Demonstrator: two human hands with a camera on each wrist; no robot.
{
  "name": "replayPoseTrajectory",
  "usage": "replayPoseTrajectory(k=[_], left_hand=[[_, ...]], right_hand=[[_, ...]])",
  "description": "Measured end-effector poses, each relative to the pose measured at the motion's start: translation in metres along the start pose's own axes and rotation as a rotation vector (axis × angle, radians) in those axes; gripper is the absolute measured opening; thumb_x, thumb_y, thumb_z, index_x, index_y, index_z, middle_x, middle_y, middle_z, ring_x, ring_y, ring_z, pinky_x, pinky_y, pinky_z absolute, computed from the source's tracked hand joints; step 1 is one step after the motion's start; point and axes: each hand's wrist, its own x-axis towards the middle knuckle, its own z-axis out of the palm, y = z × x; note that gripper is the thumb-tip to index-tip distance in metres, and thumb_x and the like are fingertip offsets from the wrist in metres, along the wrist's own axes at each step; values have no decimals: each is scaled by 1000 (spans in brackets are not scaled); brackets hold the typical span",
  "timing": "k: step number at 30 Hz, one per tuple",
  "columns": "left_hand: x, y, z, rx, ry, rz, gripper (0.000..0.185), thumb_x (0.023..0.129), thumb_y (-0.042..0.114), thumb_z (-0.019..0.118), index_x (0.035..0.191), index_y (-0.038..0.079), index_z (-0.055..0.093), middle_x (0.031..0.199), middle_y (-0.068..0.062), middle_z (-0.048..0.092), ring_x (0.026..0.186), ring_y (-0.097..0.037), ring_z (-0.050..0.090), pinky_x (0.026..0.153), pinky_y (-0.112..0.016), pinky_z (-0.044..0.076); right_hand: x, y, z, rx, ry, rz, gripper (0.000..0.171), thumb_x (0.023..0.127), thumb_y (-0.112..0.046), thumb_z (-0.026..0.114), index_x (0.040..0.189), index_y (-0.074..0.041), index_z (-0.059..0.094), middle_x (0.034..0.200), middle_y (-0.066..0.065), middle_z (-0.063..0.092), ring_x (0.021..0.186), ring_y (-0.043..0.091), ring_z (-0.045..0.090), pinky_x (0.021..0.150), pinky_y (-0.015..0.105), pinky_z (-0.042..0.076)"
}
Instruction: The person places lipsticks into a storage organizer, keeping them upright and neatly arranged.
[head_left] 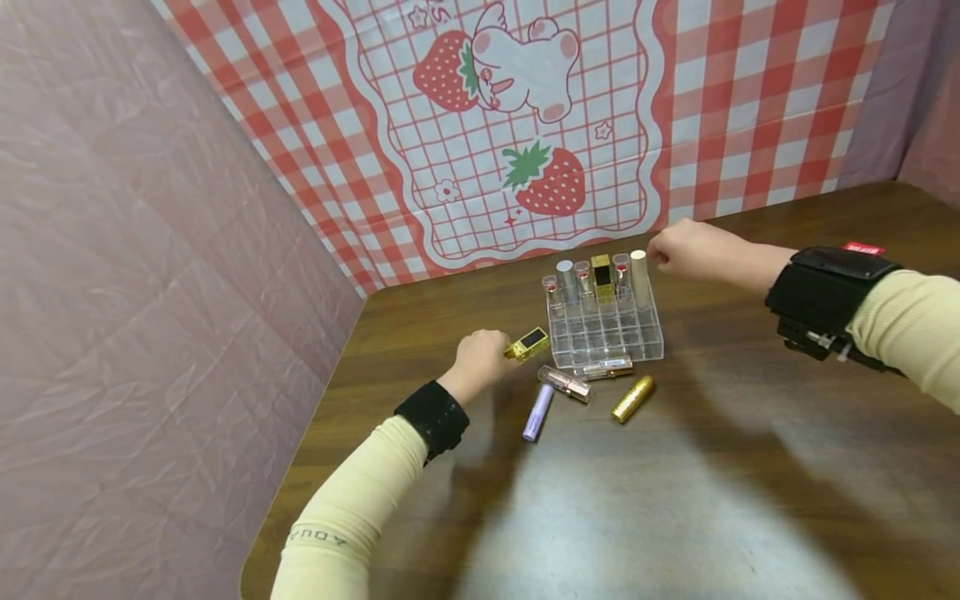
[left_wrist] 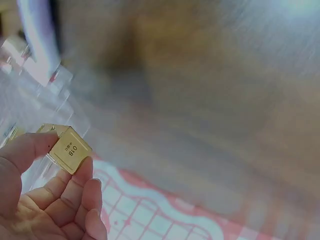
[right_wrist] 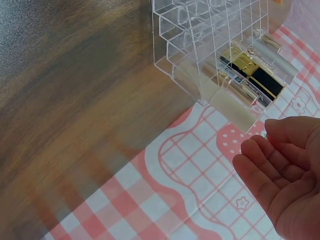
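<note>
Pinching gold lipstick (head_left: pixel 527 343) | left hand (head_left: pixel 480 360) beside organizer (head_left: pixel 606 333) edge | right hand (head_left: pixel 686 250) free

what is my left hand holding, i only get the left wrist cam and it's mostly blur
Observer: The left hand pinches a square gold lipstick, just left of the clear organizer.
Operator: anything in that organizer
Observer: Five tubes stand in its back row, among them a gold and black tube.
Operator: where's the right hand
Observer: The right hand is beside the cream tube at the row's right end; the right wrist view shows its palm empty.
Operator: any loose ones on the table
Observer: Yes, among them a lilac tube and a gold glitter tube lie in front of the organizer.
</note>
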Motion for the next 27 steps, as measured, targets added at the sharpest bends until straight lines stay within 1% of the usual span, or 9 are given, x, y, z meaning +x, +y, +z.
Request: replayPoseTrajectory(k=[4,8,12,15,17,20,22,25,27], left_hand=[[6,2,-13,9,14,9,34,76,21,66,55,15,41,58,2,44,58,-17,49,51,-33,39],[13,9,-22,14,8,36,35,77,20,65,54,15,40,59,2,44,58,-15,46,52,-32,40],[19,20,-28,10,-2,72,35,78,19,64,54,16,39,60,3,44,58,-14,45,53,-32,40],[23,30,-32,-2,-11,98,35,79,17,62,54,15,38,58,3,40,57,-13,41,52,-29,36],[26,36,-35,-6,-22,111,36,80,17,61,53,15,38,56,4,37,57,-12,39,51,-27,32],[29,45,-39,-1,-35,132,38,82,16,60,53,15,35,54,4,31,56,-12,36,51,-25,28],[31,51,-41,12,-42,149,40,84,18,60,54,16,34,55,5,30,56,-11,35,51,-24,26],[33,57,-43,27,-49,171,39,86,21,59,57,16,34,56,4,30,56,-11,34,51,-24,25],[34,61,-44,36,-47,180,37,86,21,59,58,17,36,57,4,34,57,-11,37,52,-24,27]], right_hand=[[-1,0,0,-4,-3,0,10,79,6,52,81,4,63,69,7,49,62,18,42,57,32,34],[-1,-1,1,-7,-15,-14,9,78,7,52,74,0,56,63,3,41,60,17,39,57,32,32],[0,-1,4,-7,-24,-56,14,76,9,52,67,-2,49,60,1,34,59,16,35,58,32,31],[0,-2,7,-7,-23,-93,19,73,11,51,63,-4,45,59,0,31,59,15,33,58,31,30],[0,-3,9,-10,-27,-114,19,73,11,50,63,-5,46,59,-1,30,58,14,32,57,30,29],[0,-5,12,-9,-51,-126,14,72,10,53,68,-4,52,60,0,36,58,15,35,55,30,31],[0,-7,14,-4,-81,-119,9,73,8,57,78,1,60,63,3,48,61,16,44,56,31,37],[0,-12,14,11,-133,-98,20,73,6,61,93,7,63,77,12,61,71,22,56,62,37,46],[1,-15,14,23,-162,-86,28,73,4,62,101,10,62,86,16,64,80,27,60,67,40,49]])
